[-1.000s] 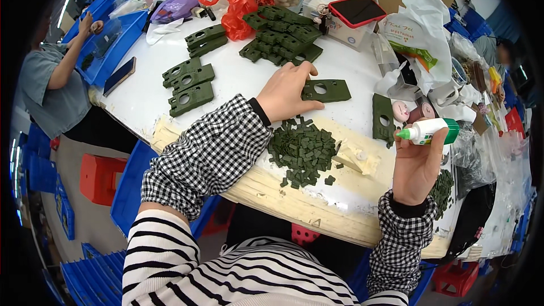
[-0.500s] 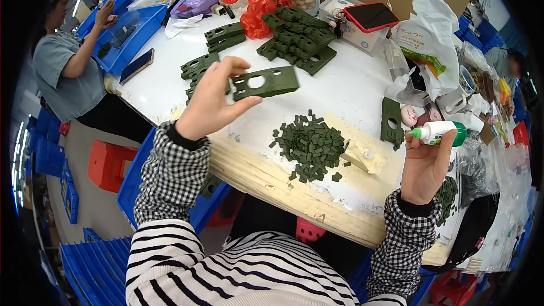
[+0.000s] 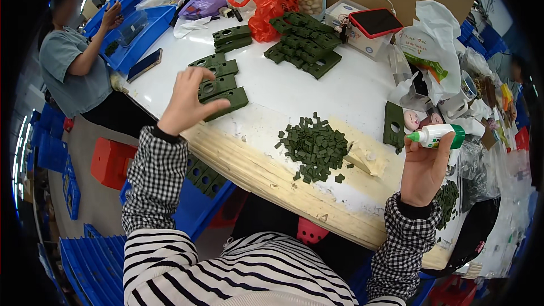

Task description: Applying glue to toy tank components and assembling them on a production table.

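My left hand is at the left of the table, its fingers and thumb spread apart with nothing gripped between them. Just beyond its thumb lies a dark green plastic part with a round hole, at the near end of a row of similar green parts. In my right hand is a small white glue bottle with a green base, its green nozzle pointing left. A heap of tiny dark green pieces sits mid-table, close to the front edge. One more green part lies left of the bottle.
A stack of green parts stands farther back, beside a red plastic bag. A phone with a red edge rests on a box. Below the table's left front edge is a blue bin. A person stands at left.
The green part that my left hand held up now lies at the near end of the row. The left hand has let go and shifted left. My right hand still holds the glue bottle.
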The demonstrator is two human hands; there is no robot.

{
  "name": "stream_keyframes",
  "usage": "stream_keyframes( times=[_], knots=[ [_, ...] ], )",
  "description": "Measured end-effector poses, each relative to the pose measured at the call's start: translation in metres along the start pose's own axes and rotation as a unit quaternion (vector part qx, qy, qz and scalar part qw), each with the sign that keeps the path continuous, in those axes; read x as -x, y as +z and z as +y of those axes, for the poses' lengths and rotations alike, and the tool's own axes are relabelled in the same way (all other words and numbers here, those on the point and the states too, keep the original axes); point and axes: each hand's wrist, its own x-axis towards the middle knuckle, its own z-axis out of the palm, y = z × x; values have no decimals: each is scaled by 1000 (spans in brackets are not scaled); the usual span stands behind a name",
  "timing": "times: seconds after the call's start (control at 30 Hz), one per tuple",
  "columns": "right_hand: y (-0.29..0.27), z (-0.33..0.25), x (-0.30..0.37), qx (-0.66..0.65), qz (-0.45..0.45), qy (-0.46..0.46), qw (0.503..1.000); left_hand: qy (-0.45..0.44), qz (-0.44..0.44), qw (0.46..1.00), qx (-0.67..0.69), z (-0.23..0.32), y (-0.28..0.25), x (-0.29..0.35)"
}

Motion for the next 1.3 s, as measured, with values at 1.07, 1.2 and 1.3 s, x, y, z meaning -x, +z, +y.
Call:
stream_keyframes(
  times=[1.07, 1.2, 1.3],
  knots=[
    [3, -10, -6, 19, 30, -27, 999, -155, -160, 960, 172, -93, 14, -174],
    [-1, -19, -7, 0, -8, -49, 999, 80, -166, 972, 149, 20, -1, -159],
    [-2, -20, -5, 7, 33, -45, 998, 215, -215, 942, 144, 94, 26, -163]
  ],
)
